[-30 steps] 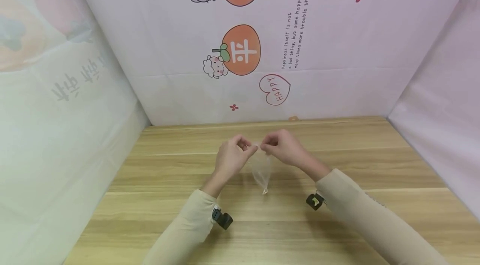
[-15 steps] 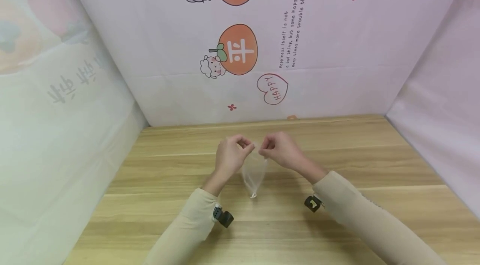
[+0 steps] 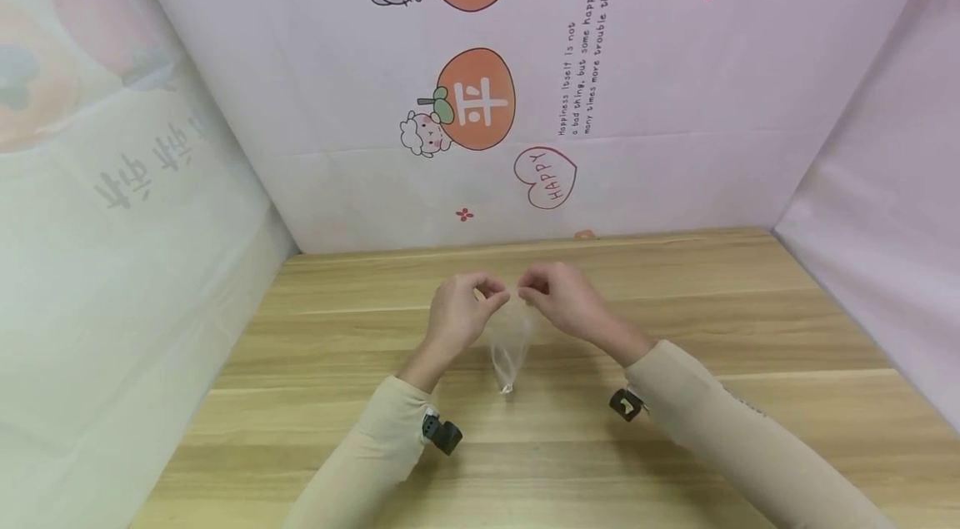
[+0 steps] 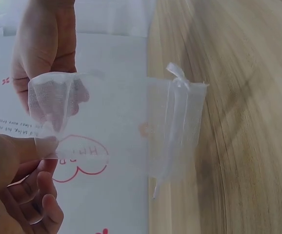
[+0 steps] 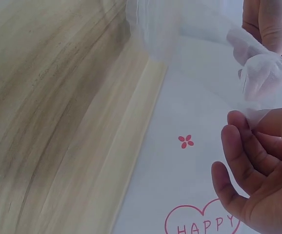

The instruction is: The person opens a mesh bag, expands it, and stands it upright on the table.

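both hands are raised just above the wooden table, holding a small sheer drawstring pouch between them by its top edge. the left hand pinches one side of the mouth between thumb and forefinger, its other fingers loosely curled. the right hand pinches the opposite side the same way, and the right wrist view shows a bunched bit of the mesh caught at its fingertips. the pouch hangs down from these two pinches, its bottom corner near the table or just touching it; which one is hard to tell. in the left wrist view a thin ribbon is tied in a bow at the gathered neck of the pouch, away from the fingers. the step in hand looks like working the mouth open. to do it well, each pinch should probably catch only one layer of the fabric, close to the rim, so the two sides part when drawn gently apart. a hard pull could tear the thin mesh or tighten the ribbon, so small, even pulls seem wisest.
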A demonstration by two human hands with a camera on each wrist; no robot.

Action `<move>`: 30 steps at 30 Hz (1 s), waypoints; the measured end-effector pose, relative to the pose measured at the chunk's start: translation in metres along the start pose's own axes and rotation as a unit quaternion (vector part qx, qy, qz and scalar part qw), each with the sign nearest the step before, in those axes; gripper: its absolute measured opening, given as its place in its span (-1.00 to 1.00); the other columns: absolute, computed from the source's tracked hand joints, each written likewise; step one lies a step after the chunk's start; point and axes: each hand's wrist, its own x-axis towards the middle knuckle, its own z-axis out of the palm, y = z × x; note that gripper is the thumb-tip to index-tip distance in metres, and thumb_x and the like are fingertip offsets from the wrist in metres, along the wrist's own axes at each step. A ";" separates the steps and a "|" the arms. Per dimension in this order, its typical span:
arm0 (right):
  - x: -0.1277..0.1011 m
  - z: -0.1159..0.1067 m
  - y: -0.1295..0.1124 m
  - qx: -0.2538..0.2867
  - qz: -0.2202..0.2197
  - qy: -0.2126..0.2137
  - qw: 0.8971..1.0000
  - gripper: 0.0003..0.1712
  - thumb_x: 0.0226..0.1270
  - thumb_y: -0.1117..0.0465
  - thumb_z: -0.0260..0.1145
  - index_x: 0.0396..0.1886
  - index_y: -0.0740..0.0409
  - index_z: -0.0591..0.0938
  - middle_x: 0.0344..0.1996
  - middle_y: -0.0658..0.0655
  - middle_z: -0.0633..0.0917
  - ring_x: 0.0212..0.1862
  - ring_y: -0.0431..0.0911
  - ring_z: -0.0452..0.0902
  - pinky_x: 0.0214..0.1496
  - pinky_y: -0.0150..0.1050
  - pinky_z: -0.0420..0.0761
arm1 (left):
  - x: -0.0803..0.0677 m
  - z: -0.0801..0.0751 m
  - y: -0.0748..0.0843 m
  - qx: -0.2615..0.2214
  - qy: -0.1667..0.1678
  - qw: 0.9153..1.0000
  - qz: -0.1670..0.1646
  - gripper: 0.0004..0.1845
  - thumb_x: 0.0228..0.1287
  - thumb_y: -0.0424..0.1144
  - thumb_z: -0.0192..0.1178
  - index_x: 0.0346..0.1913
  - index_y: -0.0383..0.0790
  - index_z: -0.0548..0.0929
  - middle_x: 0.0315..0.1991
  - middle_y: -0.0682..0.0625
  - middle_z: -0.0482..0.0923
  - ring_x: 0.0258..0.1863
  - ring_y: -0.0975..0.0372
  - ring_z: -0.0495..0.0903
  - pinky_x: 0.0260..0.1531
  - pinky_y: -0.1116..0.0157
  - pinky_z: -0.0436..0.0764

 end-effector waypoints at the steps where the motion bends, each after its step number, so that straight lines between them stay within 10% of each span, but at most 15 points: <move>1: 0.000 0.000 0.000 -0.001 0.003 0.000 1.000 -0.95 0.39 0.32 0.36 -0.30 0.19 0.71 -0.48 -0.02 0.67 -0.42 -0.15 0.53 -0.35 -0.23 0.58 | 0.000 0.000 0.000 0.001 0.000 1.000 0.002 -0.93 0.27 -0.20 0.41 -0.31 -0.10 0.77 -0.44 0.16 0.67 -0.60 0.34 0.49 -0.59 0.35 0.45; 30: -0.002 0.002 0.000 -0.041 -0.023 0.016 0.999 -0.96 0.31 0.25 0.45 -0.33 0.11 0.73 -0.49 -0.05 0.68 -0.42 -0.19 0.55 -0.34 -0.22 0.58 | -0.001 0.003 0.007 0.049 0.001 0.999 0.022 -0.96 0.24 -0.25 0.43 -0.28 -0.11 0.79 -0.41 0.15 0.71 -0.50 0.33 0.55 -0.50 0.35 0.48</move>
